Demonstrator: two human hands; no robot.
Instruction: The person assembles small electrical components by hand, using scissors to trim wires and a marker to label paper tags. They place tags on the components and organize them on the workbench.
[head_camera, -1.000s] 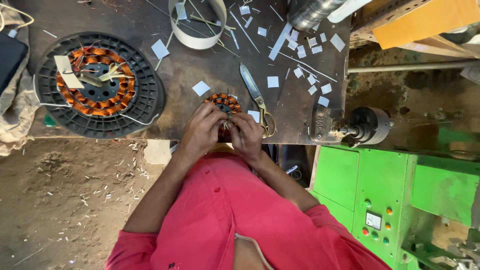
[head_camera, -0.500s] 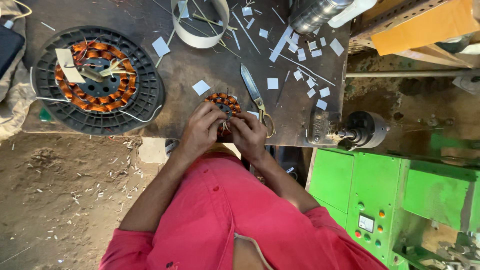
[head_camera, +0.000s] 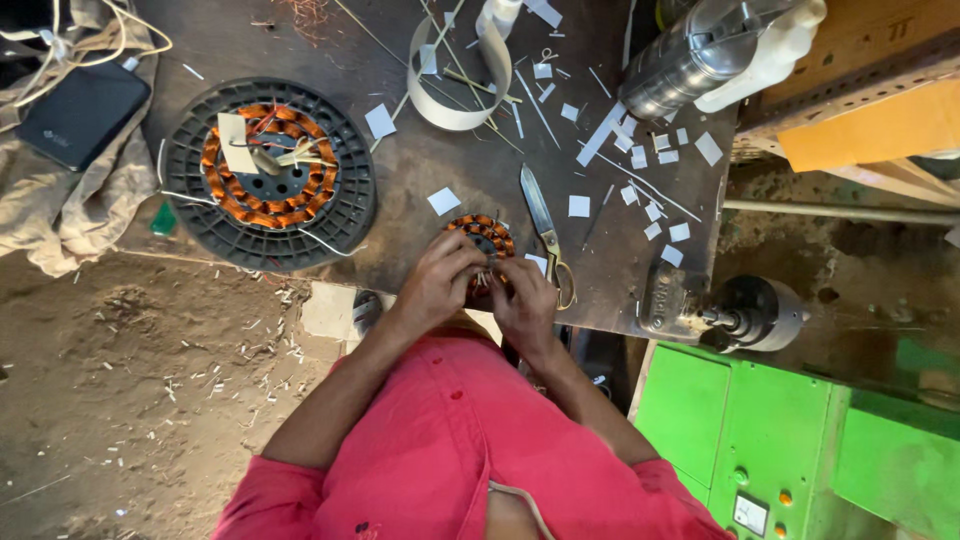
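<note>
Both hands grip a small copper coil (head_camera: 482, 240) at the near edge of the dark workbench (head_camera: 420, 180). The left hand (head_camera: 440, 282) curls around its left side; the right hand (head_camera: 522, 300) pinches its right side. Scissors (head_camera: 545, 225) lie just beside the right hand. A large coil (head_camera: 268, 172) sits well apart to the left, leaving bare bench between them, dotted with paper scraps (head_camera: 443, 200).

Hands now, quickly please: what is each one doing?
Left hand: fingers closed on the small copper coil.
Right hand: fingers closed on the same coil.
</note>
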